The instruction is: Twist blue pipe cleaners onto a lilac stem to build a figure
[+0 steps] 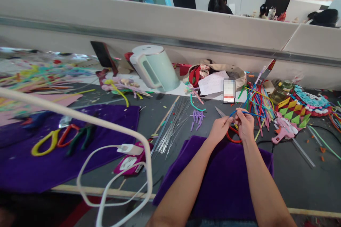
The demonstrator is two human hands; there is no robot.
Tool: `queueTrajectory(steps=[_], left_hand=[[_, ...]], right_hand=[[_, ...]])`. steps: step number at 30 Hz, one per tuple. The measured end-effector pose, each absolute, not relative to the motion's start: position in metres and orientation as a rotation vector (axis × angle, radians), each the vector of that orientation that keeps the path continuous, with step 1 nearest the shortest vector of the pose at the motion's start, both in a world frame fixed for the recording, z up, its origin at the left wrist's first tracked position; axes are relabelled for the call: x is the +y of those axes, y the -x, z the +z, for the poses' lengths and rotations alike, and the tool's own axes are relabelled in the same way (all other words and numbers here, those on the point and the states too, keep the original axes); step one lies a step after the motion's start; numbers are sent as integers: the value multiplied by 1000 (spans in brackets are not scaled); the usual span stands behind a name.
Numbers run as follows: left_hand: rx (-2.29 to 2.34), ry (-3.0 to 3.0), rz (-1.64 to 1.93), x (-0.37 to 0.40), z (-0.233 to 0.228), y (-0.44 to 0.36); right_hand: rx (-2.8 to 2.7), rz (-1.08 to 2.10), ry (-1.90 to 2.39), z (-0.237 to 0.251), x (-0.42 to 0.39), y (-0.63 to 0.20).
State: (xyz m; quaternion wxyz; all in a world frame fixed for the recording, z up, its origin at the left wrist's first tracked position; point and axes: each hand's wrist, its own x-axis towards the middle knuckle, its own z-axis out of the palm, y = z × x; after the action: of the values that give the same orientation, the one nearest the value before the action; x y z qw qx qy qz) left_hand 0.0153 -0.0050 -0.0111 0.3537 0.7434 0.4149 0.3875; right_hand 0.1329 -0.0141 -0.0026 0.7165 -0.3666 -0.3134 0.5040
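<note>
Hidden or unclear: the left part of the table (293, 181) is blurred, so the heap of coloured strips (34, 74) there cannot be sorted into single pieces. A white cable (80, 117) sweeps across the near left and covers part of a purple cloth (64, 163); on that cloth lie looped handles in yellow, red and green, too blurred to tell which tools they belong to. A label on a small box (229, 91) behind the hands is blanked out. The red ring (232, 137) lies mostly under the hands; only its lower arc shows.

Containers: a beige bag (234, 72) stands against the partition with red cloth and a sheet of paper (213, 83) in its mouth; the rest of its contents cannot be made out. A pale green kettle (154, 65), lid shut, stands left of the bag. A bottle (282, 90) of yellowish liquid lies at the right, half behind coloured craft pieces.

Hands: the left hand (220, 127) and right hand (245, 124) meet above the far edge of a second purple cloth (221, 181). Both pinch a blue stem (243, 112), fingers closed on it; it arches between them and runs on towards the bundle of coloured stems (258, 104) just to the right.

Also near: a bunch of thin wires (173, 124) left of the hands, short purple offcuts (197, 117) beside them, a pink glue gun (283, 133) to the right.
</note>
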Motion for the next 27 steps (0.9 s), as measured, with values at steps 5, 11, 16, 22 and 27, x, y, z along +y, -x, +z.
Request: queueTrajectory(steps=[5, 11, 16, 22, 27], left_hand=[[940, -1695, 1032, 0, -18, -16], [1045, -1650, 1174, -2, -13, -15], [1104, -1655, 1294, -2, -6, -12], [1008, -1551, 1243, 0, -4, -9], [959, -1414, 1260, 1, -5, -9]], right_hand=[[-709, 1117, 811, -1, -15, -130], [-805, 996, 944, -8, -14, -127], [-944, 950, 1053, -8, -16, -123], [-979, 1003, 1045, -5, -18, -122], [-858, 983, 1002, -7, -16, -120]])
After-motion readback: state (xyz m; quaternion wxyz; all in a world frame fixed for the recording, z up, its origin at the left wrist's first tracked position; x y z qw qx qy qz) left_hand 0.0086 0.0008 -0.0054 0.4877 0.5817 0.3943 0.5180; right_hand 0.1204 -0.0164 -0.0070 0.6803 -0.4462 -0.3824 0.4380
